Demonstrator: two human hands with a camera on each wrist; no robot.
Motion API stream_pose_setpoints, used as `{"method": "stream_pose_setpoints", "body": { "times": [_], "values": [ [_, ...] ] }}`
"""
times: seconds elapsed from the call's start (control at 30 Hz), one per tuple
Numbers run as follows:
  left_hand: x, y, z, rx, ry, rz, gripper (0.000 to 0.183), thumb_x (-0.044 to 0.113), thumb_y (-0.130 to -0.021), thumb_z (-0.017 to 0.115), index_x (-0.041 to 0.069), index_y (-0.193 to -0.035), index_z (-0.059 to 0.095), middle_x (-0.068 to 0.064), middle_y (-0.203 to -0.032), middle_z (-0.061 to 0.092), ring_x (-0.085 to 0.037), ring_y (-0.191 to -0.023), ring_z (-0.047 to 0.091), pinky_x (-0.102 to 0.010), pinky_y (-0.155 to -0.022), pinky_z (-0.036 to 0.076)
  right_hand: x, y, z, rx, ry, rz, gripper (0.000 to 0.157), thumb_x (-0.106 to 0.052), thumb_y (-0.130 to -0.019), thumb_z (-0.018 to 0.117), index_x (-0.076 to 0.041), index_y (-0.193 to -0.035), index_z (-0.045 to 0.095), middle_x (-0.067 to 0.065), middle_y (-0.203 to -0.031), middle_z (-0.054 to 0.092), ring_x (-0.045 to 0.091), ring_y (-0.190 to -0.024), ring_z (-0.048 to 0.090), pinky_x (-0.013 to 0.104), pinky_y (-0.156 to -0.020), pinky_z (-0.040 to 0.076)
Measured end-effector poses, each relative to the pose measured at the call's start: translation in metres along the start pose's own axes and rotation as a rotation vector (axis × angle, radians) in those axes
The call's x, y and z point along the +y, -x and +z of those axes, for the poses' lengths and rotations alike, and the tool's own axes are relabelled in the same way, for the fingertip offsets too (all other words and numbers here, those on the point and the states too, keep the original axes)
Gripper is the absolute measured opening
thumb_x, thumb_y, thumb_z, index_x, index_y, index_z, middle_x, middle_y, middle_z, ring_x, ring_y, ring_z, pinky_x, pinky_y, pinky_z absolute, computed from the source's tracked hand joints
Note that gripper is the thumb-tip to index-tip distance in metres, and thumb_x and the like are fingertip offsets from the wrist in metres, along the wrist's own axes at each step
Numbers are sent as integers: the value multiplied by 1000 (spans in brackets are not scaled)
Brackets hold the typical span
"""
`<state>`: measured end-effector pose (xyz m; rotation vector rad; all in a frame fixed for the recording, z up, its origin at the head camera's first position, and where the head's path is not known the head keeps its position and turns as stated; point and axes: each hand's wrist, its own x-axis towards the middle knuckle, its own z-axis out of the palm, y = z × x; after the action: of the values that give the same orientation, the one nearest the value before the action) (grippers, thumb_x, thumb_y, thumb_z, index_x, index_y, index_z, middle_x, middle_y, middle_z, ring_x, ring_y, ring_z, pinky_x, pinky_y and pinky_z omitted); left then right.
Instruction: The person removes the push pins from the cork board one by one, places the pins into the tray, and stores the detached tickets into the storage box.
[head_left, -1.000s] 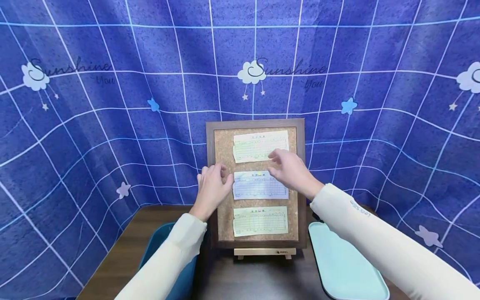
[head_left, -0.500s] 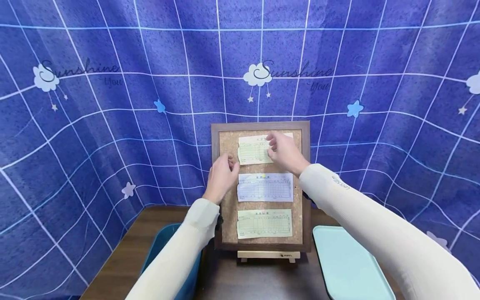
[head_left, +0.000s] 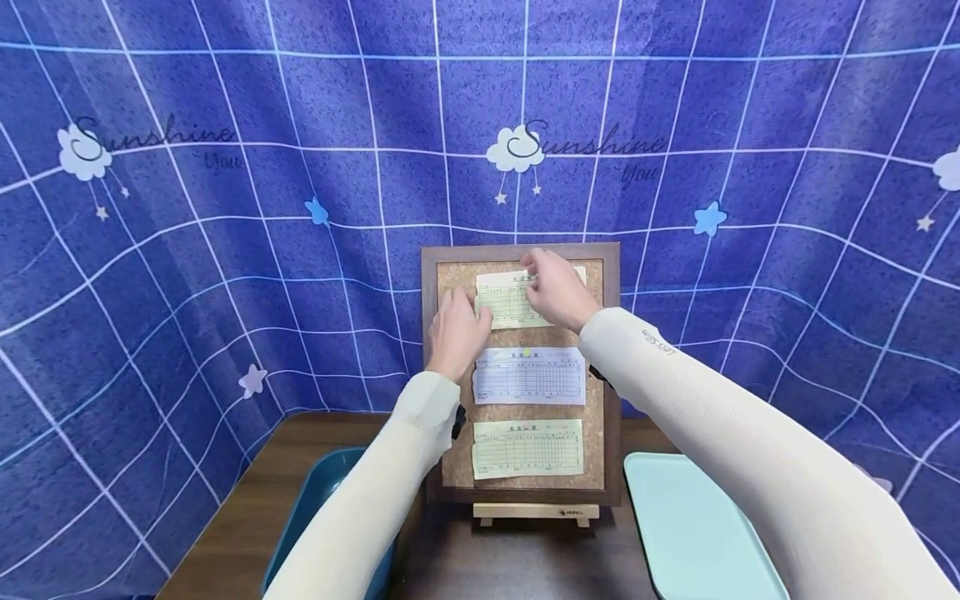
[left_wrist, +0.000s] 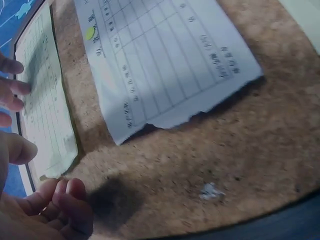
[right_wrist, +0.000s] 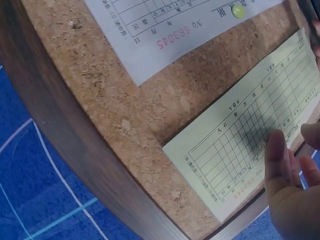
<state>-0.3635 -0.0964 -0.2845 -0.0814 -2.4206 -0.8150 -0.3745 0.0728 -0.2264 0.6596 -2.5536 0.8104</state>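
Three printed receipt slips hang one above another on a framed cork board [head_left: 465, 492]. The top one is a green slip [head_left: 498, 304] with a torn left end. My right hand [head_left: 558, 289] is at its upper middle, thumb over the print and bent fingers reaching to the top edge, a gap between them; they hide the heading. My left hand [head_left: 457, 333] is at the torn left end, with its fingertips [left_wrist: 75, 187] loosely bent beside the edge. Below are a bluish-white slip [head_left: 528, 377] with a yellow-green pin [left_wrist: 90, 33] and another green slip [head_left: 528, 450].
The board stands on a small wooden easel [head_left: 536, 511] on a dark brown table [head_left: 487, 558]. A dark teal bin [head_left: 307, 500] is at the left, a pale mint tray [head_left: 697, 525] at the right. A blue patterned curtain [head_left: 360, 167] hangs behind.
My right hand has moved up from between the top and middle slips to the top slip's upper middle. My left hand has risen from beside the middle slip to the top slip's left end.
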Motion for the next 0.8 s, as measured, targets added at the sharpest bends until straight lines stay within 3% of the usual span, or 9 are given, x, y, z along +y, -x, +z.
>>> {"method": "stream_pose_setpoints", "body": {
  "times": [0.2,0.53,0.8],
  "values": [
    [11,-8,0,-20,36,-36,28,30,-92,50,6,-106,50,-9,-102,50,-30,-90,54,-45,-77,44,-3,-6,3,54,58,8,32,-1,-84,56,3,-116,55,17,-109,56,30,-101,55,40,-89,43],
    [16,-14,-4,-6,-35,32,16,21,-97,47,7,-93,53,-13,-93,62,-33,-90,61,-48,-71,47,-1,-11,15,182,86,35,15,-1,-84,61,4,-98,62,15,-95,60,29,-91,57,39,-82,45],
    [17,-16,-5,-17,-45,26,18,21,-94,44,7,-90,54,-13,-91,62,-32,-88,62,-48,-70,47,-5,-18,17,243,106,45,5,-1,-82,61,-2,-83,66,11,-84,66,28,-79,63,39,-75,49]
  ]
}}
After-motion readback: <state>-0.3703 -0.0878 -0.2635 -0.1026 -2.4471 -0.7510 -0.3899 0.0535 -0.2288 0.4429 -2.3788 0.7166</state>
